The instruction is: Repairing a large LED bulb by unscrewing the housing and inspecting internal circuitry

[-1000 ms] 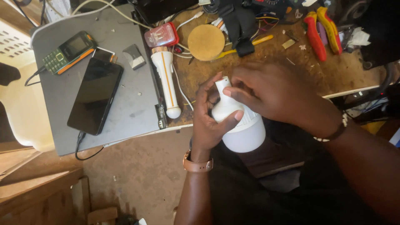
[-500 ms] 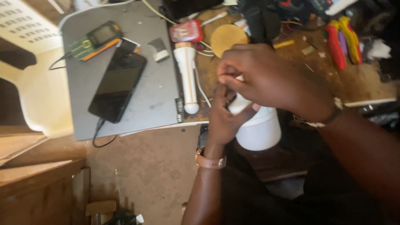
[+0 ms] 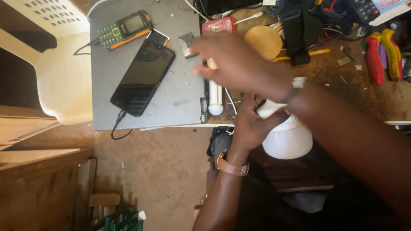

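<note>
Bulb: white LED bulb (image 3: 287,139) sits at the near edge of the workbench (image 3: 368,98), above the lap.
Left hand: left hand (image 3: 252,124) grasps the bulb's neck firmly.
Right hand: right hand (image 3: 239,64) is off the bulb, fingers spread and blurred, over the white torch (image 3: 215,95); it holds nothing visible.
Progress: bulb looks closed, dome in place; I judge the work unfinished.
Left side: black smartphone (image 3: 143,77) lies on the grey laptop (image 3: 128,111).

The right hand (image 3: 237,62) is motion-blurred, its fingers indistinct. It hides part of the white torch (image 3: 215,96). The left hand (image 3: 252,122) and right forearm cover the bulb's (image 3: 287,139) neck. The pliers (image 3: 385,53) run toward the right edge.
</note>
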